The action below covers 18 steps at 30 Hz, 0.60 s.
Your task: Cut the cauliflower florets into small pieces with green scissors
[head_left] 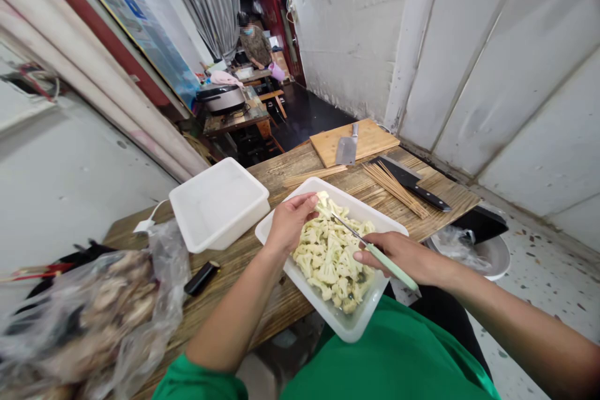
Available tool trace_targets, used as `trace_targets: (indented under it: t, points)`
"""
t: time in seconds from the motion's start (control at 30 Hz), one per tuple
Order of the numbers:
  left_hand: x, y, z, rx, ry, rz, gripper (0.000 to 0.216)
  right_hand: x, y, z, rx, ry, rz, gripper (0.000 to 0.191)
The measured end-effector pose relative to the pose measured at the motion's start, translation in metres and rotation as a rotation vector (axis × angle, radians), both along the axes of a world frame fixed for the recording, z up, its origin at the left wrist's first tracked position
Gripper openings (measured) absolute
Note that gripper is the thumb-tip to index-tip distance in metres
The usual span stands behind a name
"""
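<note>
My left hand pinches a pale cauliflower floret over the far side of a white plastic tub. Cut cauliflower pieces fill much of the tub, and a little liquid shows around them. A small knife with a light green handle is gripped in my right hand. Its narrow blade points up and left, with the tip close to the floret. Whether the blade touches the floret, I cannot tell. The tub overhangs the table's near edge, close to my green shirt.
On the wooden table stand another white tub, a bag of mushroom-like pieces and a black object. Bamboo skewers, a black-handled knife and a cutting board with a cleaver lie beyond. A person stands far back.
</note>
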State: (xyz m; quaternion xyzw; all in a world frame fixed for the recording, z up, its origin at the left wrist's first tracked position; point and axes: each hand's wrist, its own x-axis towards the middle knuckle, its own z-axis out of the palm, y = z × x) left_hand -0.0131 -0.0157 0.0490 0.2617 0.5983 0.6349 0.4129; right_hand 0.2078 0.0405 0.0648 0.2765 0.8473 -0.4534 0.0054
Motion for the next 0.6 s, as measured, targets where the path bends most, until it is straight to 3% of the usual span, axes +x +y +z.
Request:
trace_targets:
  t: [0.2, 0.3, 0.37, 0.47, 0.53, 0.6]
  points:
    - [0.000, 0.001, -0.003, -0.059, 0.241, -0.068, 0.048, 0.000, 0.003, -0.002, -0.004, 0.012, -0.006, 0.047]
    - [-0.013, 0.001, -0.006, -0.119, 0.627, -0.033, 0.054, 0.008, 0.007, -0.004, -0.007, -0.007, -0.022, 0.046]
    - [-0.020, -0.004, -0.006, -0.172, 0.935, -0.081, 0.057, 0.017, 0.009, -0.008, -0.049, -0.024, -0.052, 0.045]
    - [-0.018, -0.018, -0.008, -0.211, 1.218, -0.415, 0.060, 0.028, 0.011, -0.015, -0.169, 0.008, -0.109, 0.044]
    - [-0.006, -0.029, -0.013, -0.210, 1.267, -0.746, 0.057, 0.033, 0.011, -0.020, -0.255, 0.045, -0.142, 0.045]
    - [0.008, -0.037, -0.021, -0.210, 1.330, -0.918, 0.057, 0.036, 0.010, -0.023, -0.331, 0.081, -0.169, 0.047]
